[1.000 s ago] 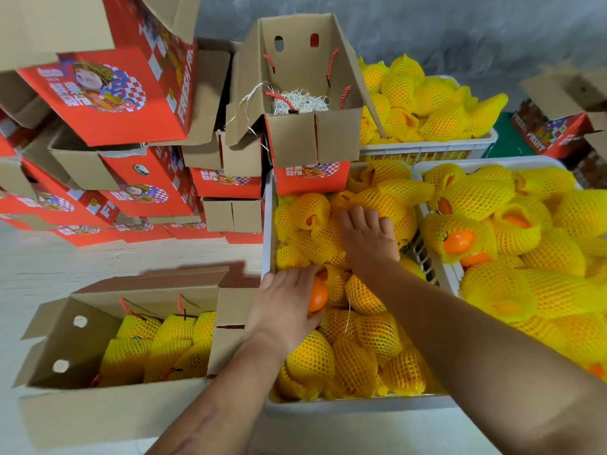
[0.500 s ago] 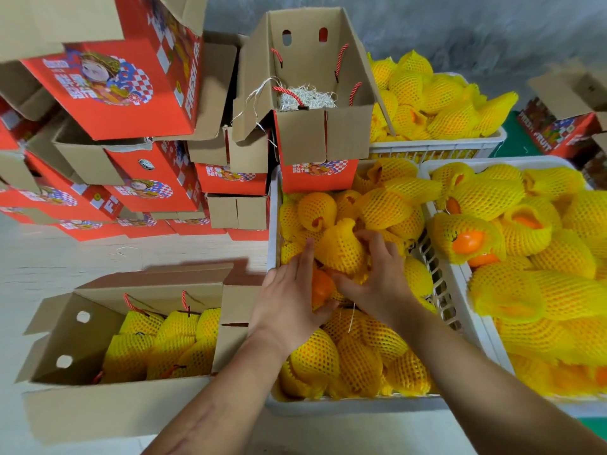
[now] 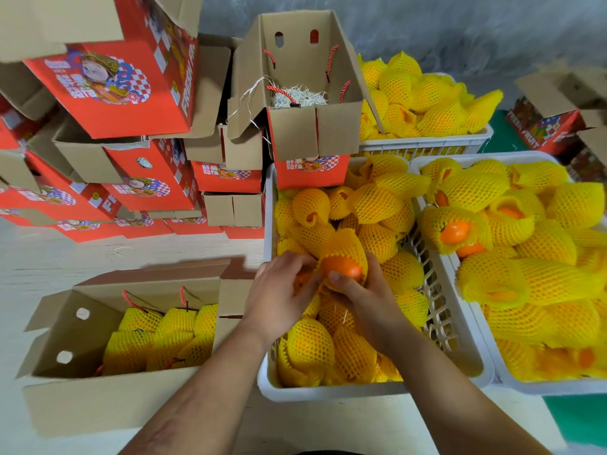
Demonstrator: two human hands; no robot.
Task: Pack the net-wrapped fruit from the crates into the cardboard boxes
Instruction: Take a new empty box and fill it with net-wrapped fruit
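Head view, centre of frame: a net-wrapped orange (image 3: 343, 257) is gripped over the white crate (image 3: 328, 390) by the curled right hand (image 3: 364, 295). A second orange (image 3: 301, 281) is held by the left hand (image 3: 279, 295). Lower left: an open cardboard box (image 3: 98, 405), partly filled with netted fruit.
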